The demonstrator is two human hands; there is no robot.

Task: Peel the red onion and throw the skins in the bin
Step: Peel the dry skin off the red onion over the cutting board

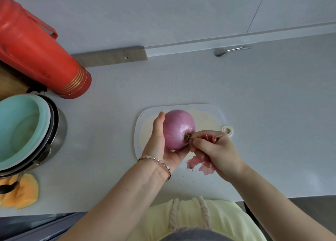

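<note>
Teal bowl [20,131] nested in a steel pot [61,131] at the counter's left edge; a red flask [36,47] stands behind it, pale orange slices [25,191] lie in front. The left hand [160,142] holds the red onion [179,129] above a white cutting board [214,113], its grip curled round the bulb (root end toward the other hand). The right hand [214,149] pinches at the root, its grip also bunching loose skins [200,163]. Pale grey counter [272,95]; a spoon [221,51] lies by the back wall.
</note>
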